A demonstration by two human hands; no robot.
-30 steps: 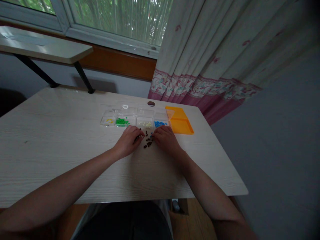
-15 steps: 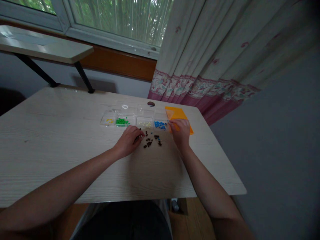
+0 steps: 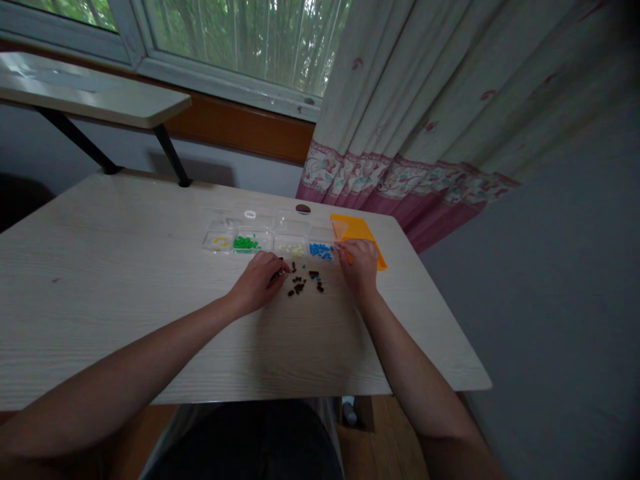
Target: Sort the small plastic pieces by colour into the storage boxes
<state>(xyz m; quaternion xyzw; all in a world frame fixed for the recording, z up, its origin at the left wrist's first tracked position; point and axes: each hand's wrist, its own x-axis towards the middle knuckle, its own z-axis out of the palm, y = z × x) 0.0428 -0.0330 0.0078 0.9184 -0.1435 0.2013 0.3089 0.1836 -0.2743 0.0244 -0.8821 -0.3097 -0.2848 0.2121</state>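
Observation:
My left hand (image 3: 260, 280) rests on the table with its fingers curled. Something small, dark and partly pale shows at the fingertips, too hidden to name. Just right of it lie several small dark brown blocks (image 3: 299, 288) in a loose scatter. My right hand (image 3: 361, 267) is pinched beside the right end of the compartment with small blue pieces (image 3: 321, 251). Whatever is between those fingertips is too small to make out. The right hand lies partly over an orange sheet (image 3: 357, 227).
Clear lidded boxes stand in a row, holding yellow pieces (image 3: 221, 241), green pieces (image 3: 246, 243) and pale pieces (image 3: 296, 250). A dark oval thing (image 3: 303, 209) lies behind them. At the back left a raised shelf (image 3: 100, 93) stands on black legs; a curtain (image 3: 400, 167) hangs behind the table.
My right fingertips have moved slightly left, toward the blue pieces. The left hand holds its place, and the view has shifted a little.

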